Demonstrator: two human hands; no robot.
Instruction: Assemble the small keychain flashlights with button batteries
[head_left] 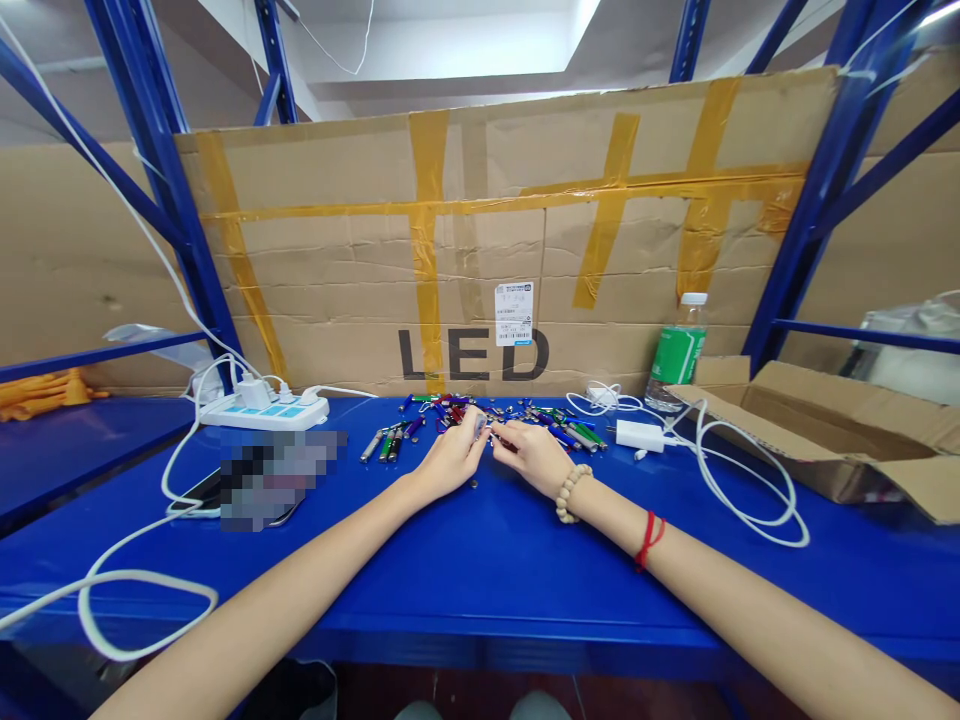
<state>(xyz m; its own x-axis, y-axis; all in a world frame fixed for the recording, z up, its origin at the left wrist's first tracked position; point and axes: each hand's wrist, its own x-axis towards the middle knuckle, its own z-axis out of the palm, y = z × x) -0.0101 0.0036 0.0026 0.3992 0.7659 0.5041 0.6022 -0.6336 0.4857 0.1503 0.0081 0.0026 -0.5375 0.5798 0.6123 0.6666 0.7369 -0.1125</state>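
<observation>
My left hand and my right hand meet above the middle of the blue shelf, fingertips almost touching. Closed fingers on the left hand surround something small and greyish that I cannot make out. The right hand's thumb and forefinger are pinched together beside it; whatever they grip is hidden. Behind both hands spreads a pile of small metallic tubes in blue, green, red and silver, with tiny loose parts among them. Left of my left hand, several similar tubes lie side by side. A small round piece rests just below the hands.
At left are a white power strip with plugs and cables, and a phone partly blurred out. A white charger, looped cable, green-labelled bottle and open cardboard box stand right. Taped cardboard closes off the back.
</observation>
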